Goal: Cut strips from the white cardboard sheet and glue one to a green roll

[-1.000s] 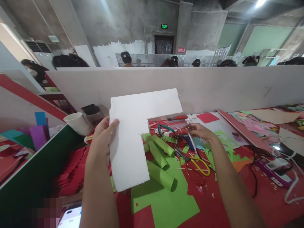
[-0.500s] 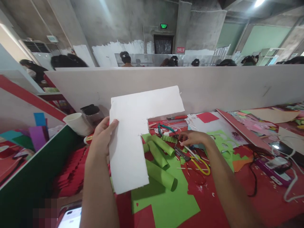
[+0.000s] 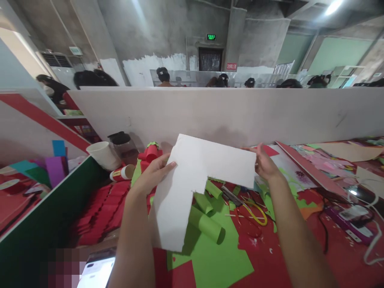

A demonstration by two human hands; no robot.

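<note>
A white L-shaped foam board [image 3: 183, 176] is held up and tilted over the table. My left hand [image 3: 157, 172] grips its upper left edge, thumb on the front face and the other fingers behind. At the far right end of the board is my right hand [image 3: 265, 162], its fingers at the edge and partly hidden behind it. Below the board lie rolled green paper tubes [image 3: 207, 226] on a green paper sheet [image 3: 222, 260]. Yellow-handled scissors [image 3: 255, 214] rest beside them, their blades partly under the board's shadow.
Stacked red paper pieces [image 3: 105, 208] fill the left side, by a green divider [image 3: 45, 204]. A white cup [image 3: 103, 155] and a dark-lidded jug [image 3: 122, 142] stand behind. Right are a purple device [image 3: 349, 224] and cables. A white partition [image 3: 225, 116] closes the back; people sit beyond.
My right hand has left the tools on the table and come up to the board's right end. The board has turned clockwise and dropped lower, uncovering red and green paper pieces behind my left hand.
</note>
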